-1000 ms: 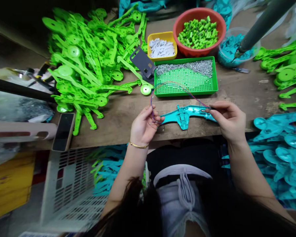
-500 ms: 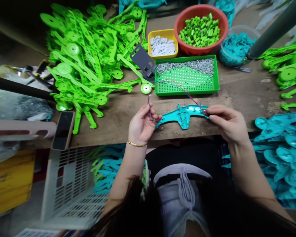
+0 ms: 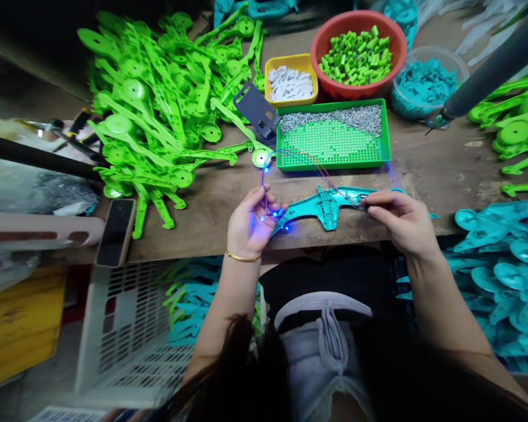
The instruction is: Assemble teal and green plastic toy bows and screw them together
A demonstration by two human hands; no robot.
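Observation:
A teal plastic shell lies on the bench before me, its ribbed inner side facing up. My left hand is closed, fingers curled, on thin LED wires that arch over the shell in red and blue. Several small blue lights glow along them, by my left fingers and the shell's left end. My right hand pinches the wires' other end over the shell's right arm. What exactly sits between those fingertips is too small to make out.
Just behind the shell stands a green tray of screws. Beyond it are a yellow box of white pieces and a red bowl of green pieces. Green plastic parts pile up at left; a dark screwdriver hangs at right.
Blue lights on the wires, unlit before, now glow around my left hand. My right hand has shifted slightly left and down, still pinching the wires' end.

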